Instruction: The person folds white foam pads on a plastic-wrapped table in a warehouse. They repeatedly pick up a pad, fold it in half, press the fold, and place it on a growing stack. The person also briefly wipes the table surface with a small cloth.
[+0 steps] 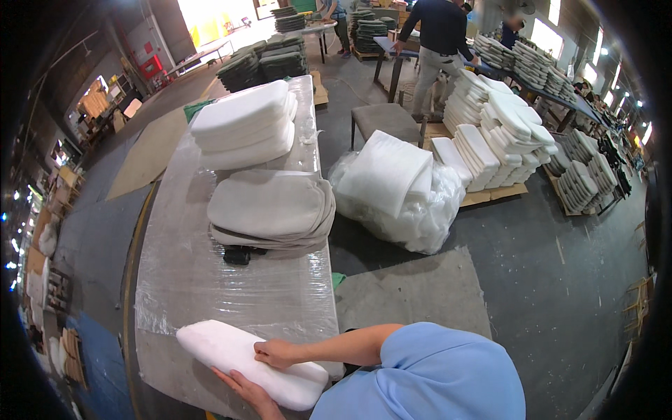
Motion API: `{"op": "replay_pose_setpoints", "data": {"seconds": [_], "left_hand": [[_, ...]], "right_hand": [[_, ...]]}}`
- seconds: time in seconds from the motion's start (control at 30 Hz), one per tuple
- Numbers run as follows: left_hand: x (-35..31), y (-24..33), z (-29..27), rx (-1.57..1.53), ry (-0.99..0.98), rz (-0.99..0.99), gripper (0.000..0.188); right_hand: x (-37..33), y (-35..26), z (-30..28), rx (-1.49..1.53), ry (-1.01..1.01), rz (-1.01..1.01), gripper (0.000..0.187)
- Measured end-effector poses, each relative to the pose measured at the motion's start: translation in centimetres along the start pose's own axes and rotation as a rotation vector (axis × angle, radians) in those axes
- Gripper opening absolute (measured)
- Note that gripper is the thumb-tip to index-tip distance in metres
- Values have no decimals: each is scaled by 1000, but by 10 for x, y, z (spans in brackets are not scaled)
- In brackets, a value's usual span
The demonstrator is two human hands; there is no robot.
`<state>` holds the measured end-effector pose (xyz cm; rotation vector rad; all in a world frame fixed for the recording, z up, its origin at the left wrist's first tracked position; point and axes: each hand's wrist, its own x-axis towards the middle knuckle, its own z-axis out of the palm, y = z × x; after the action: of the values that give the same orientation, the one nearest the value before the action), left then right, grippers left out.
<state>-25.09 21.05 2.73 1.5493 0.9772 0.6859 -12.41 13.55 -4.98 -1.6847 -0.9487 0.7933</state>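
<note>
A white padded cushion (231, 346), long with rounded ends, lies tilted at the near end of the plastic-covered table (175, 280). My left hand (248, 392) holds its near long edge, fingers stretched along the side. On top of the cushion is my right hand (276, 353), its fingers curled closed and gripping the cushion's surface. Farther up the table sits a stack of grey-beige cushion covers (269, 206), with a small black item (236, 255) at its near edge. Behind those stands a pile of white cushions (241, 126).
Right of the table, a clear plastic bag (420, 224) holds white padding sheets (388, 168). Stacked white cushions (504, 126) stand on cardboard beyond it, near a grey stool (388, 122). Dark green cushions (280, 59) are piled past the table's far end. A person (434, 35) stands at another table.
</note>
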Motion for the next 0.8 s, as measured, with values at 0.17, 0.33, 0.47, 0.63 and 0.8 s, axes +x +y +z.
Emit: {"op": "replay_pose_setpoints", "data": {"seconds": [0.17, 0.33, 0.47, 0.63, 0.8], "left_hand": [[-4, 7, 2, 1, 2, -31, 62], [-4, 8, 3, 50, 28, -58, 62], [3, 0, 5, 74, 13, -19, 62], [9, -12, 1, -1, -43, 37, 63], [13, -25, -4, 291, 24, 255, 65]], "right_hand": [[-2, -22, -15, 22, -63, 32, 30], [-13, -51, -12, 120, -51, -21, 32], [-8, -37, -6, 41, -11, -96, 32], [-7, -14, -16, -60, 27, -13, 29], [-22, -40, -5, 27, -9, -122, 33]]}}
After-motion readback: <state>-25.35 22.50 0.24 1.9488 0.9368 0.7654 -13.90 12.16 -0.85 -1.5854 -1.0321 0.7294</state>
